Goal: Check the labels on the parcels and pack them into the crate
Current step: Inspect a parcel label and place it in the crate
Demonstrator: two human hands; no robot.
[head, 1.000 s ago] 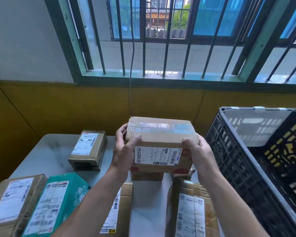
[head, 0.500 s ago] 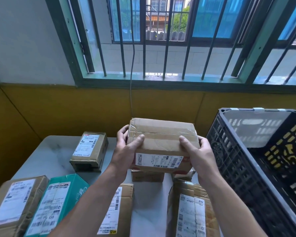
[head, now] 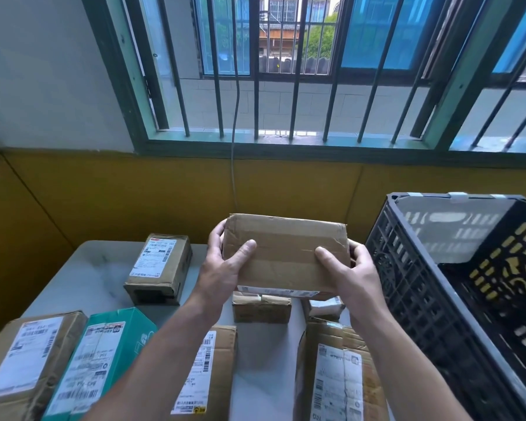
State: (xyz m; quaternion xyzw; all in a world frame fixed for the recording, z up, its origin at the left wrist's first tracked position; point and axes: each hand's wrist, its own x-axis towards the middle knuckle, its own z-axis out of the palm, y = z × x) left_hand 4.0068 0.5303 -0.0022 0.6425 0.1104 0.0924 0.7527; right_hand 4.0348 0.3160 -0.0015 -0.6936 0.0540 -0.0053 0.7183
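1. While both hands grip it, the parcel hangs above the tabletop, taped face up, its label only a strip at the near edge.
2. Left hand clamps its left end, right hand its right end, thumbs on top.
3. Right of the right hand stands the crate.
4. Below and left of the hands lie more parcels.

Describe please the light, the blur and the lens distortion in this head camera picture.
Head view: daylight enters through the barred window and throws bright slotted patches on the inner wall of the crate; the window frame and bars bow outward, a wide-angle effect; the held parcel and both hands are sharp, but the labels on the near parcels are too soft to read.
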